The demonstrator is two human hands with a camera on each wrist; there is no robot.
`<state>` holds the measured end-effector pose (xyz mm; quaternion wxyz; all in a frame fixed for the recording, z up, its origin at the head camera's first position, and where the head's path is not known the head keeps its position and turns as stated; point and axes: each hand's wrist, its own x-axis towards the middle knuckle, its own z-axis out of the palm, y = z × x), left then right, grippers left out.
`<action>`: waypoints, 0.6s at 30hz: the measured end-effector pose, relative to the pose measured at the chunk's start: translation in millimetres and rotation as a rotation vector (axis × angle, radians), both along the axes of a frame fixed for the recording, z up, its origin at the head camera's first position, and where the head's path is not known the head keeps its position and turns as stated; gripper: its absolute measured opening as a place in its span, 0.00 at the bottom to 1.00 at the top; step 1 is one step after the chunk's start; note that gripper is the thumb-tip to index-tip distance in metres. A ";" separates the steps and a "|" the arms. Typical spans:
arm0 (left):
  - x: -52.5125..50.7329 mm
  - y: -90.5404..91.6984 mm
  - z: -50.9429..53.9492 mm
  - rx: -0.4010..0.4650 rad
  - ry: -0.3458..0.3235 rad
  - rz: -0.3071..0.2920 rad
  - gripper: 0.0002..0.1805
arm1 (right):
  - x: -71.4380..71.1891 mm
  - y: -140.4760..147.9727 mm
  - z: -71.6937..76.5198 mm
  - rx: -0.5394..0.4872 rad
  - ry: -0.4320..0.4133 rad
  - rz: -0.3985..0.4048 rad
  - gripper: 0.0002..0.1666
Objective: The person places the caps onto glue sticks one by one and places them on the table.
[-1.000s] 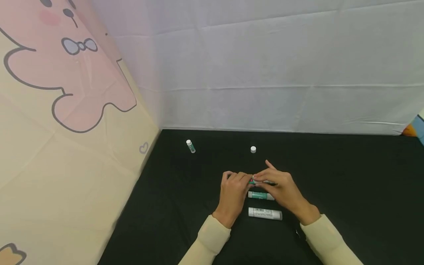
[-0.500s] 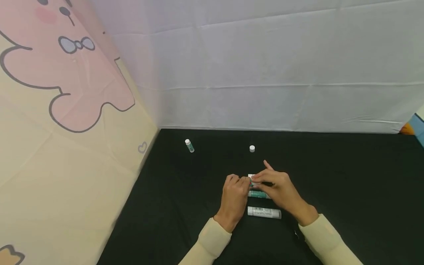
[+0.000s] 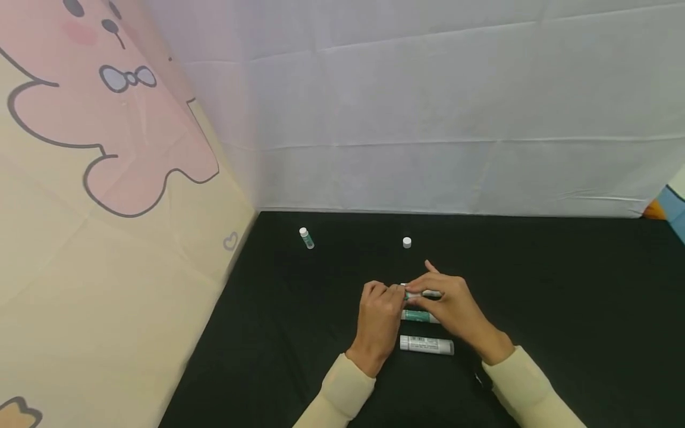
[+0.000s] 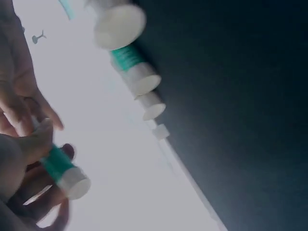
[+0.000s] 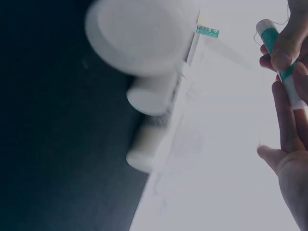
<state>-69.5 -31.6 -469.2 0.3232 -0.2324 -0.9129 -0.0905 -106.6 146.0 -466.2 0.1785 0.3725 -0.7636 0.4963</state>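
Both hands meet over the table on one glue stick (image 5: 267, 34) with a green label and white ends. My left hand (image 3: 377, 318) grips it around the label, and its white end (image 4: 74, 183) sticks out below the fingers in the left wrist view. My right hand (image 3: 452, 300) pinches the opposite white end between thumb and fingertips. Close by, a green-labelled glue stick (image 3: 418, 316) and a larger grey-white glue stick (image 3: 426, 345) lie on their sides. Another glue stick (image 3: 432, 293) is mostly hidden behind the right hand.
A small white cap (image 3: 407, 242) sits beyond the hands on the black tablecloth (image 3: 257, 333). Far left on the table is a small green-and-white glue stick (image 3: 307, 238). A white cloth (image 3: 401, 119) hangs behind, with a printed cloth (image 3: 134, 131) on the left.
The left hand has turned slightly and its fingers have drawn in around the glue stick. The right hand stays at the other end. The things on the table keep their places.
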 end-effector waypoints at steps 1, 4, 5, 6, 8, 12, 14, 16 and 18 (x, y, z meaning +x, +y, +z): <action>0.4 0.1 1.1 0.014 -0.019 0.009 0.11 | 0.1 0.0 0.6 0.016 -0.002 -0.009 0.25; 1.4 -0.1 3.8 0.044 -0.092 0.040 0.14 | 1.2 -0.3 0.9 0.081 -0.005 -0.046 0.24; 1.7 -0.5 3.9 0.052 -0.118 0.049 0.14 | 2.0 -0.3 0.5 0.101 -0.008 -0.058 0.23; 2.0 -1.0 3.5 0.060 -0.144 0.058 0.15 | 2.8 -0.3 0.0 0.122 -0.012 -0.068 0.23; 2.5 -2.5 2.5 0.082 -0.189 0.076 0.14 | 4.4 0.0 -1.0 0.157 -0.031 -0.079 0.23; 1.3 -8.1 -1.2 0.148 -0.246 0.114 0.12 | 6.4 2.8 -3.3 0.198 -0.075 -0.097 0.27; 0.2 -11.9 -2.1 0.175 -0.265 0.141 0.12 | 6.4 5.6 -4.4 0.210 -0.078 -0.121 0.27; -0.6 -15.8 -3.0 0.181 -0.283 0.176 0.12 | 5.9 9.1 -5.8 0.217 -0.068 -0.151 0.26; -0.6 -19.2 -3.7 0.172 -0.305 0.215 0.13 | 4.9 12.6 -6.8 0.215 -0.059 -0.171 0.25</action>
